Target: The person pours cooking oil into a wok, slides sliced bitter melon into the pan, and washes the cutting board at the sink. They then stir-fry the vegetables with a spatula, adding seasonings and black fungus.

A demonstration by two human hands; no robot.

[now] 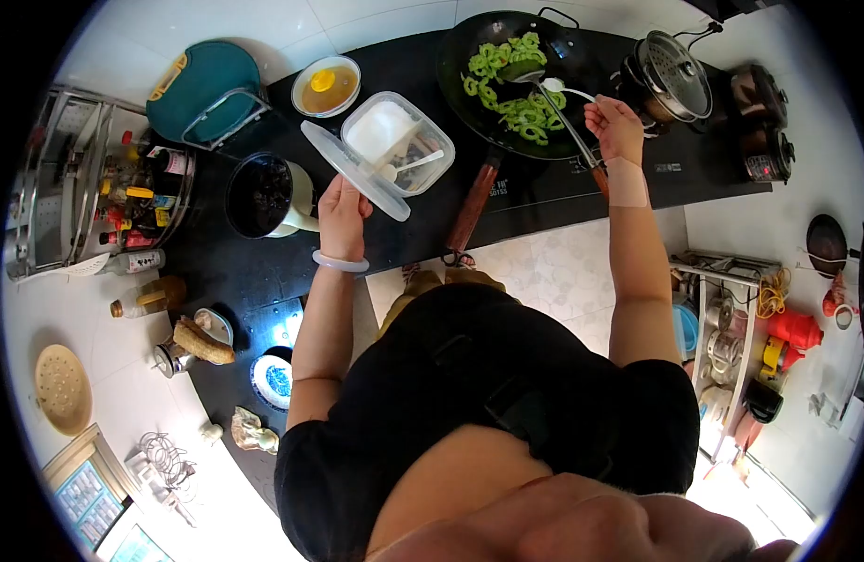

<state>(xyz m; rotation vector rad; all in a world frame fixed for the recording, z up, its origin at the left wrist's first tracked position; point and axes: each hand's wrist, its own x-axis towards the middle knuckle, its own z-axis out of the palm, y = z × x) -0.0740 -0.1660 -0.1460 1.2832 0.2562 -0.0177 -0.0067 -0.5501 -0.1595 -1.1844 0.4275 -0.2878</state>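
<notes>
**Over a Black Wok, a Spoon Held Above Green Slices**

At a dark kitchen counter [394,70], a person in a black top works with both hands. The right hand [617,129] pinches the handle of a small white spoon [574,91], its bowl above the wok [456,70], where green vegetable slices [535,117] lie in two main clusters. A metal spatula [574,131] rests in the wok, its handle running out beneath the right wrist; whether the hand touches it cannot be told. The left hand [343,215], ringed at the wrist by a pale bracelet [340,261], grips a translucent lid [355,169], tilted at the near left edge of a divided container [448,140]. White grains [380,129] fill one compartment; a second white spoon [419,162] lies over another. Left of the container stands a dark-filled pot [302,192]; behind the lid, a bowl [298,91] holds a yellow object [323,80] in amber liquid.
</notes>
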